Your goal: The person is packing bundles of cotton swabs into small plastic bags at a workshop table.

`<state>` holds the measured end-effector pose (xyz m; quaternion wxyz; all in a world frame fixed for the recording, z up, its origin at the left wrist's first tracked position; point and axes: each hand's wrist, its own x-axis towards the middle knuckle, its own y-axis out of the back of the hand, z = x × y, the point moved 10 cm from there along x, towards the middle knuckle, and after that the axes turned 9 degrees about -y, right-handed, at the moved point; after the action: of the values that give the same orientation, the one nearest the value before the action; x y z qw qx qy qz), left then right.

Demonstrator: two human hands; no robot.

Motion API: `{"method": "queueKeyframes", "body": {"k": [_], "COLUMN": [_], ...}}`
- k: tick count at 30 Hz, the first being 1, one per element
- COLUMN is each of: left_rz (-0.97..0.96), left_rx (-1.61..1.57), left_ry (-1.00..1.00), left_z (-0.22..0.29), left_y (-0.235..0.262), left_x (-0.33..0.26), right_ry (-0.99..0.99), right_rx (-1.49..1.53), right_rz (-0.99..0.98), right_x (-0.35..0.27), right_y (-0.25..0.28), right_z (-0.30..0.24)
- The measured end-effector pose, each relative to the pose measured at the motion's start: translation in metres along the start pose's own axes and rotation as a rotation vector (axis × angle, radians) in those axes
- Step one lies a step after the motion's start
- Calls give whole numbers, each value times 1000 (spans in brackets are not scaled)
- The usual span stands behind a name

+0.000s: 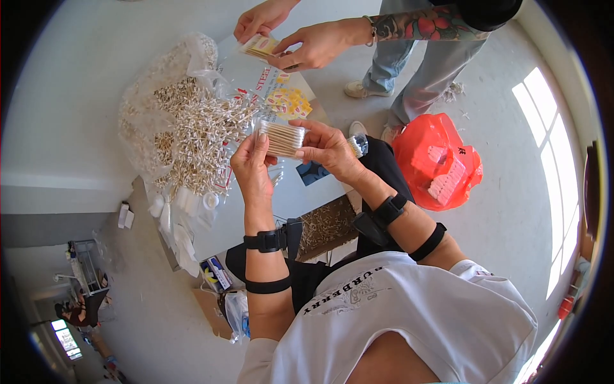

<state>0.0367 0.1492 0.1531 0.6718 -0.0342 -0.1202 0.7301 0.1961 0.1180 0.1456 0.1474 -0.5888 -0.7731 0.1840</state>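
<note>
The person is holding a flat pack of pale wooden cotton swabs with white tips point(283, 138), wrapped in what looks like clear plastic, above the grey-white flat-topped bench point(227, 233). To my eye, the step in hand is squaring up or checking this one pack, with the swabs lying side by side in a neat row. The next move is probably calling for light, even pressure from both sides, keeping the row level while the wrapping is being smoothed or closed.

The left hand point(253, 159) is taking the 9 o'clock end, its thumb lying along the upper face and its fingers mostly hidden behind. The right hand point(329, 152) is taking the 3 o'clock end, thumb and forefinger spreading along that edge. Each grip is closing narrowly on the pack. The left forearm point(259, 217) is pointing almost straight toward 12, while the right forearm point(374, 192) is slanting toward 10 or 11, both wearing black straps.

At 9 o'clock from the pack, a big loose heap of cotton swabs point(203, 137) is spilling out of a clear plastic bag point(142, 105). At 12, yellow-and-white printed cards point(289, 102) are lying on the bench, and beyond them a co-worker's hands point(320, 46) are handling a similar small pack point(259, 47). At 3, a bright red plastic bag point(409, 157) is sitting on the floor.
</note>
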Motion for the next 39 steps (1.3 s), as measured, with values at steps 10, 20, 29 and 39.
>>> {"method": "queueKeyframes", "body": {"k": [10,20,29,39], "left_rz": [7,32,122,52], "left_rx": [9,-18,-160,-88], "left_ry": [120,88,133,124], "left_z": [1,5,-27,-28], "left_y": [-7,-18,-13,-21], "left_x": [-1,-6,-13,-20], "right_ry": [8,-85,-196,-165], "right_rx": [86,253,373,182], "right_rz": [62,132,211,161], "right_x": [-3,-2,-2,-1], "right_y": [5,17,26,33], "right_z": [-1,16,39,29]}}
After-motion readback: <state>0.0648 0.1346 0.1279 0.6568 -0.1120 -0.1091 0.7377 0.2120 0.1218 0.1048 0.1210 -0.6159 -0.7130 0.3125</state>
